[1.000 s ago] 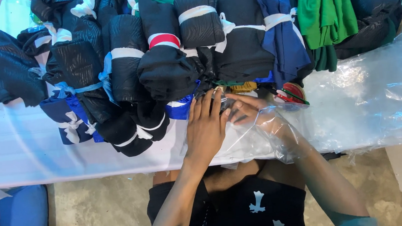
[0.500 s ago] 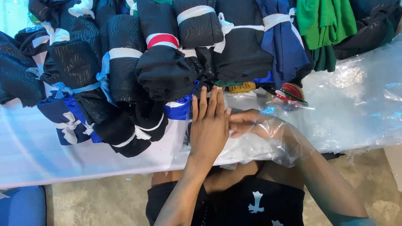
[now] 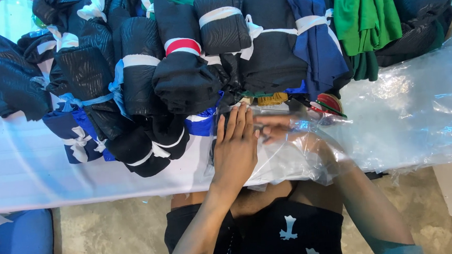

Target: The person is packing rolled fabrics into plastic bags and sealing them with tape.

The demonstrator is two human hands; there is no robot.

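A white table [image 3: 27,173] is running across the view, and its near edge is passing just under the person's wrists, with bare concrete floor [image 3: 108,236] showing below it. The back half of the table is being crowded by a pile of rolled dark garment bundles [image 3: 182,72] tied with white strips, reaching from the left end to the green cloth [image 3: 367,16] at the right; the only open surface is lying to the left front, between the bundles and the near edge. To the right, loose clear plastic sheeting [image 3: 416,112] is spreading over the table and hanging past its edge. The left hand [image 3: 236,147] is lying flat and open, fingers straight and together, pressing down on a clear plastic bag [image 3: 289,159] at the near edge, just in front of the bundles. The right hand [image 3: 275,127] is sitting inside the bag, seen through the film, beside the left fingertips; whether it is gripping anything cannot be told. A small red and green object [image 3: 330,103] is resting just beyond the bag.
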